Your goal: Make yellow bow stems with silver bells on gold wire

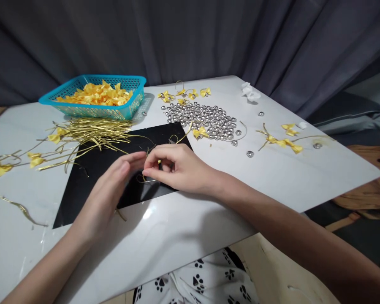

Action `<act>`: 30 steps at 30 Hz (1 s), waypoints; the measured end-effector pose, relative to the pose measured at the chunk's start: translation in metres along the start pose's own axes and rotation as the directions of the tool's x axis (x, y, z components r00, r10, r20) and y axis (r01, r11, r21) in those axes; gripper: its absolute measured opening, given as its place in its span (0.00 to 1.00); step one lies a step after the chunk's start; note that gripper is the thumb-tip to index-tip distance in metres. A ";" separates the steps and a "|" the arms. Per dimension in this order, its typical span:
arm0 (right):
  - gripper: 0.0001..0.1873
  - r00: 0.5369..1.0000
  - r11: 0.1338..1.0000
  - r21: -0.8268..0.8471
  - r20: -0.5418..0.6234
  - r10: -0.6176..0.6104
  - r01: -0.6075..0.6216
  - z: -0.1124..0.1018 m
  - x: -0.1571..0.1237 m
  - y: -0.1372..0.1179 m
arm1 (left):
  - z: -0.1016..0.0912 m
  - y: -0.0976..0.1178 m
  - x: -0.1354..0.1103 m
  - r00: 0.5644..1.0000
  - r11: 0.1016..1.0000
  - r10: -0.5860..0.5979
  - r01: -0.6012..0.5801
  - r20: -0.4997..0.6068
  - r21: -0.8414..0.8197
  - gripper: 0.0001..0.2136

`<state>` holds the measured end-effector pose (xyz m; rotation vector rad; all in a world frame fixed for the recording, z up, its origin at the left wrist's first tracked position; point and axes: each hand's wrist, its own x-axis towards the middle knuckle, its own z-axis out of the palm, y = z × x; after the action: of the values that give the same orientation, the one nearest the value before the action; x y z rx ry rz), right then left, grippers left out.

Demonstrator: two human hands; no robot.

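My right hand (177, 166) is over the black sheet (82, 185), thumb and fingers closed in a pinch. A thin gold cord (144, 178) loops out below its fingertips, and a speck of yellow shows between the fingers; the rest of what it grips is hidden. Facing it, my left hand (110, 185) has its fingers stretched out straight, the tips close to the right hand's fingers. Behind the right hand, another curled gold cord (186, 133) lies at the sheet's far edge.
A blue basket (136, 103) of yellow ribbon bows (98, 93) stands back left, before a bundle of gold cords (95, 131). Silver heart-shaped beads (205, 118) are heaped centre-back. Finished-looking bow pieces (283, 141) lie right, crumpled white tissue (250, 93) behind them.
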<state>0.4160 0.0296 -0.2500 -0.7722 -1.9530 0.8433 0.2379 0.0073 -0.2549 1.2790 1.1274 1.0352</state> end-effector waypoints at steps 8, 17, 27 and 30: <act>0.06 0.999 0.997 -0.058 -0.015 -0.041 0.041 -0.001 0.001 0.006 | 0.010 -0.002 -0.010 0.983 0.984 -0.178 0.179 0.040 -0.010 0.14; 0.05 0.994 0.997 -0.074 -0.100 -0.039 0.031 0.004 0.002 0.008 | 0.007 -0.005 -0.011 0.994 0.994 -0.107 0.107 0.002 -0.037 0.11; 0.06 0.984 0.980 -0.146 -0.092 -0.152 0.138 0.008 -0.004 0.005 | 0.012 -0.003 -0.008 0.971 0.999 0.007 -0.018 -0.239 -0.047 0.13; 0.07 0.972 0.957 -0.210 -0.078 -0.220 0.200 0.006 -0.005 0.005 | 0.014 -0.004 -0.008 0.962 0.998 0.002 -0.020 -0.272 -0.065 0.12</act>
<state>0.4137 0.0266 -0.2588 -0.6925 -2.0075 0.4758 0.2499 -0.0027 -0.2588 1.1132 1.2808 1.2752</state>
